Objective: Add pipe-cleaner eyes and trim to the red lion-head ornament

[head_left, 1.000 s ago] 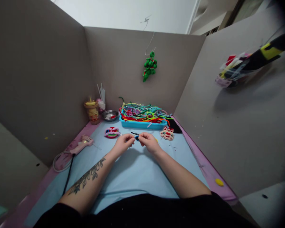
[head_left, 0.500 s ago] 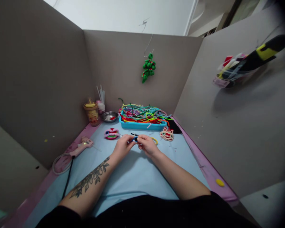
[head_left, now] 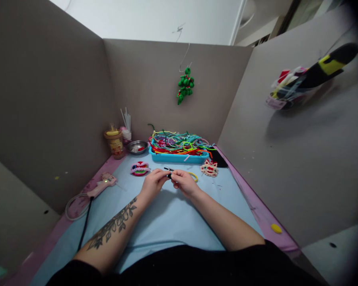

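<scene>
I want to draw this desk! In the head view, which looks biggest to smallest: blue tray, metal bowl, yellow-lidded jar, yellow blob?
1. Blue tray, widest by far.
2. Metal bowl and yellow-lidded jar: too alike to rank; the bowl is wider, the jar taller.
3. Yellow blob, smallest, though nearest the camera.

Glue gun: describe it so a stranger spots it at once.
Follow the blue mat to its left, pink edge. The glue gun lies there, left of the left hand, which shares a dark pipe cleaner with the right hand. Alone here, it is a pale pink tool trailing a black cord.
</scene>
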